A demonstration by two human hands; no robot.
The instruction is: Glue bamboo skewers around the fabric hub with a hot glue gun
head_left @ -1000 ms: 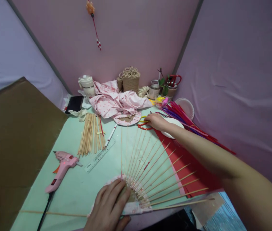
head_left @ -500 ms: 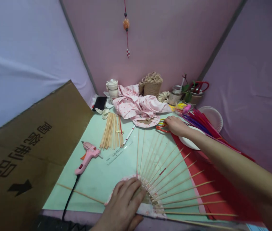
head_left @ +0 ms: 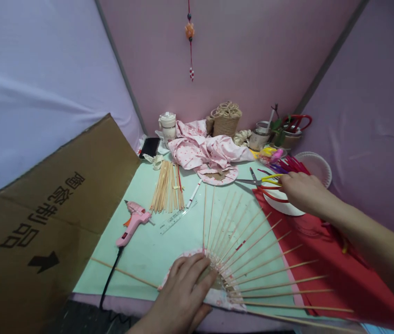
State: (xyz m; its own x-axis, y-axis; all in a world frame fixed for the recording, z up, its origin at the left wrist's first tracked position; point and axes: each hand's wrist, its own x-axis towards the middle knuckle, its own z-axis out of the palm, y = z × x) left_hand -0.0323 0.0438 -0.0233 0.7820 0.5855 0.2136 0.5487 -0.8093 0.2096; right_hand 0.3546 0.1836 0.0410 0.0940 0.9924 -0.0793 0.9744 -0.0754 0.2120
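My left hand [head_left: 186, 290] lies with fingers stretched out on the half-round base of a fan frame [head_left: 217, 299]. Pink-patterned cloth [head_left: 186, 254] covers the base's border, and thin wooden sticks [head_left: 269, 251] radiate from it. On the right, my right hand [head_left: 303, 189] is closed round the handles of scissors [head_left: 248, 182] with yellow and orange-red grips. Their metal blades point left, above the table near a cloth-edged disc [head_left: 217, 178]. My fingers partly hide the handles.
A pink glue gun [head_left: 134, 223] lies left beside a cardboard flap [head_left: 57, 195]. Behind it are a bundle of sticks [head_left: 167, 188], a clear ruler [head_left: 174, 221] and a marker [head_left: 194, 193]. Crumpled pink cloth [head_left: 214, 150] sits at the back; red sheets [head_left: 336, 260] lie right.
My right hand has lifted the scissors and drawn them to the right, so their blades now show. My left hand stays on the fan base. The view has shifted slightly.
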